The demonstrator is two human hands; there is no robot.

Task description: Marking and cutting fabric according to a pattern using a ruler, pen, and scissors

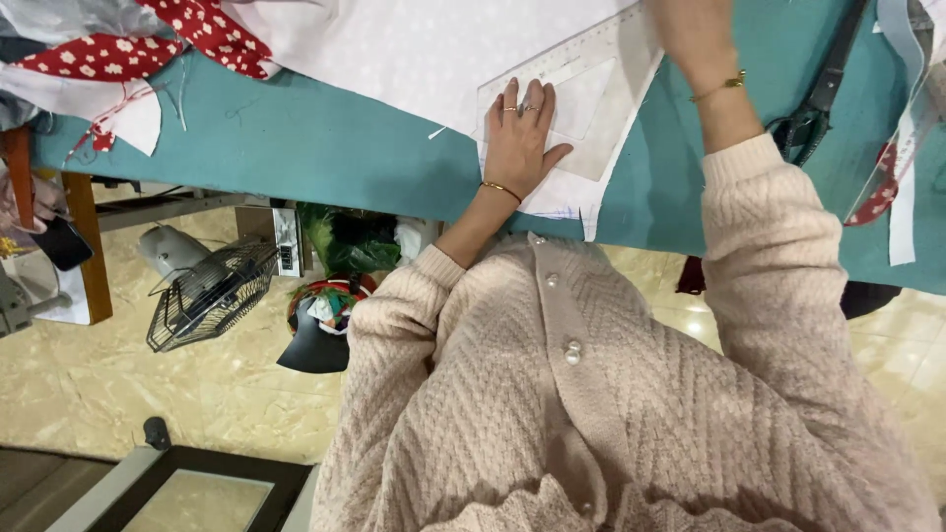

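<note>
My left hand (519, 138) lies flat, fingers spread, on a clear triangular ruler (581, 94). The ruler rests on a white paper pattern piece (601, 187) over white dotted fabric (414, 49) on the teal table (325, 148). There are rings on the fingers and a gold bangle on the wrist. My right hand (690, 34) is at the ruler's far edge, with its fingers cut off by the top of the frame. I cannot tell whether it holds anything. Both arms wear a beige knitted cardigan (591, 394).
Black scissors (818, 103) lie on the table to the right, beside white and red fabric strips (902, 148). Red fabric with white flowers (148, 44) lies at the far left. Below the table edge stand a wire-cage fan (212, 291) and a scrap-filled bin (330, 300) on the tiled floor.
</note>
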